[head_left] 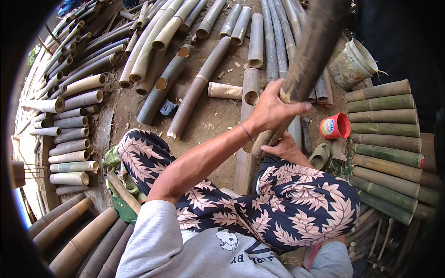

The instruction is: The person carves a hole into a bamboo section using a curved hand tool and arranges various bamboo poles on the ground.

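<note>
A thick dark bamboo pole [311, 51] slants up and to the right in front of me, its top running out of view. My left hand [272, 107] is closed around it near its lower part, thumb pointing right. Below that, a narrower brown length [266, 142] shows; whether it is one piece with the pole I cannot tell. My right hand [291, 152] grips this lower end above my right knee, thumb along it, other fingers partly hidden. Beneath the hands, an upright-lying bamboo tube [251, 83] with an opening cut in it rests on the ground.
Bamboo tubes lie ahead, including a notched one [172, 69] and a long one [200, 84]. Stacked tubes [76, 139] line the left; greenish ones [384, 129] line the right. A red tub [341, 126], dirty white bucket [345, 67] and sandal [320, 156] stand right.
</note>
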### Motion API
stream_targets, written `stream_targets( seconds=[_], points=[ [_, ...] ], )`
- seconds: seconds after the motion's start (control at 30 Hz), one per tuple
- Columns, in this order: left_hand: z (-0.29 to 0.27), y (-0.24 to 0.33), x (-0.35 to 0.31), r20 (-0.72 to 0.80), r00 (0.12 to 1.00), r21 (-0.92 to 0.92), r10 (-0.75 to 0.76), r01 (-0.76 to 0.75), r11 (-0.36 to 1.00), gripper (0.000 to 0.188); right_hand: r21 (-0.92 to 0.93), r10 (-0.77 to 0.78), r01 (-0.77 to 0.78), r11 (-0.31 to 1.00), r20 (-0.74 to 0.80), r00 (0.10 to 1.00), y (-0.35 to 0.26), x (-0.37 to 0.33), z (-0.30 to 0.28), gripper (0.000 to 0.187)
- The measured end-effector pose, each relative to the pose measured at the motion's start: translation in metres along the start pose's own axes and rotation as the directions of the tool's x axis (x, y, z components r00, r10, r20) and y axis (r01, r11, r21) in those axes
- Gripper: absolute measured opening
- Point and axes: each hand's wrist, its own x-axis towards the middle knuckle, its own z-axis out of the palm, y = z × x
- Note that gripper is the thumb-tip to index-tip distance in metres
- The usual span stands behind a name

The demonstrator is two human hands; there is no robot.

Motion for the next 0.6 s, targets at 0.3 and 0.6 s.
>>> stream_targets(
  seconds=[0.3,0.6],
  points=[
    [-0.001,0.002,-0.023,0.402,0.910,0.021,0.101,-0.119,0.993,0.073,-0.160,-0.104,0.098,0.982,-0.031,0.994,0.044,0.012,0.029,0.074],
    [0.010,-0.001,-0.048,0.555,0.811,0.091,0.187,-0.283,0.955,0.075,-0.329,-0.039,0.040,0.944,0.008,0.999,0.052,0.005,0.036,0.066]
  ],
)
